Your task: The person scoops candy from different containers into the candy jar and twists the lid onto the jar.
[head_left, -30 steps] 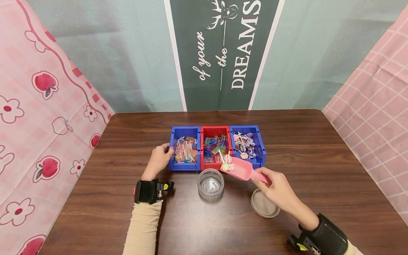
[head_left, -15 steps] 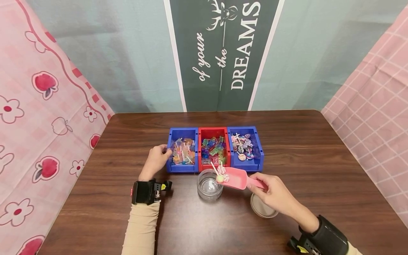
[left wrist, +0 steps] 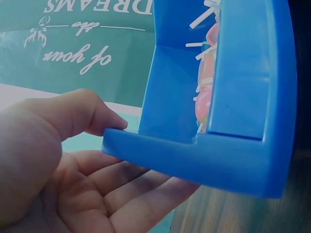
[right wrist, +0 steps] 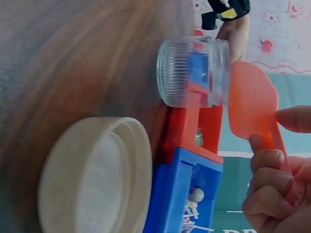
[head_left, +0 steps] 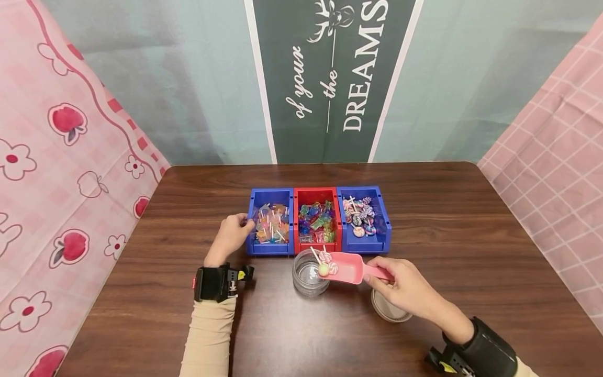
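Observation:
In the head view my right hand (head_left: 404, 287) grips the handle of a pink scoop (head_left: 349, 268). Several small lollipops (head_left: 325, 262) lie at the scoop's front end, above the right side of the glass jar's opening. No candy shows inside the glass jar (head_left: 307, 287). The right wrist view has the scoop (right wrist: 252, 99) at the jar's (right wrist: 189, 73) mouth, its load hidden there. My left hand (head_left: 229, 238) pinches the outer side wall of the left blue bin (head_left: 270, 250), thumb above and fingers beneath its rim (left wrist: 170, 153) in the left wrist view.
Beside the left bin stand a red bin (head_left: 314, 195) with clear coloured candies and another blue bin (head_left: 377, 243) with swirl lollipops. A round lid (head_left: 391, 311) lies under the right hand. A printed cloth (head_left: 207, 94) hangs behind the brown table (head_left: 292, 340).
My right hand has carried the scoop left and nearer, from in front of the red bin to over the jar. The row of bins has shifted slightly left with my left hand.

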Motion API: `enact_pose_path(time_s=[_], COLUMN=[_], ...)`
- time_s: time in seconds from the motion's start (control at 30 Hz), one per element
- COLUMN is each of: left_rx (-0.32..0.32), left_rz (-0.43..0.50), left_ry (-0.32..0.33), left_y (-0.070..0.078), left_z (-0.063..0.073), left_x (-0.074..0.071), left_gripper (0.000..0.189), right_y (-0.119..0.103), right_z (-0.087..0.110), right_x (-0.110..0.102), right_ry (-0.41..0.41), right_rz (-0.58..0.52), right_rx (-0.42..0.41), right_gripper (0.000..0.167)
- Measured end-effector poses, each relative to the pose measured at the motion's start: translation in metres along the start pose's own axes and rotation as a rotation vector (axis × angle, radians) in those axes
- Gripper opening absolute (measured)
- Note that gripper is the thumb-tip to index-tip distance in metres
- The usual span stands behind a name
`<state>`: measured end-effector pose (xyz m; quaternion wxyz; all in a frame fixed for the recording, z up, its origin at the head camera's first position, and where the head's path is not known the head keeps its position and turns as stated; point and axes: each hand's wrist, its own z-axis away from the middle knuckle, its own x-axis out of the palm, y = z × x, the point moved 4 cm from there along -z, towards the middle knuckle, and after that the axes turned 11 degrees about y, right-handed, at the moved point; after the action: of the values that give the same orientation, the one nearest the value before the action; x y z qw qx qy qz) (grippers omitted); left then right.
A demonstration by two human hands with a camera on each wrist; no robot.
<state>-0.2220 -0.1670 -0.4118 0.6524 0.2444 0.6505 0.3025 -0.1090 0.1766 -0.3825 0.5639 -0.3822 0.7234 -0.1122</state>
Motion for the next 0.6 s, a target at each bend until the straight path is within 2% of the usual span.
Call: enact_pose_path(time_s=[0.23, 0.6], left_rx=[-0.009, -0.006], left_rz=[0.006, 0.008], left_ry=[-0.004, 0.001], left_y=[-0.001, -0.001], left_z=[-0.001, 0.0], left_x=[0.001, 0.0], left_gripper=[0.041, 0.041], right_y=[-0.02, -0.049], right_z=[-0.006, -0.023], right_x=[-0.01, -0.019], right_ry=[-0.017, -0.126], right_rz=[0.059, 0.124], right_rx=[-0.068, -0.029], right_gripper=[0.011, 0.019])
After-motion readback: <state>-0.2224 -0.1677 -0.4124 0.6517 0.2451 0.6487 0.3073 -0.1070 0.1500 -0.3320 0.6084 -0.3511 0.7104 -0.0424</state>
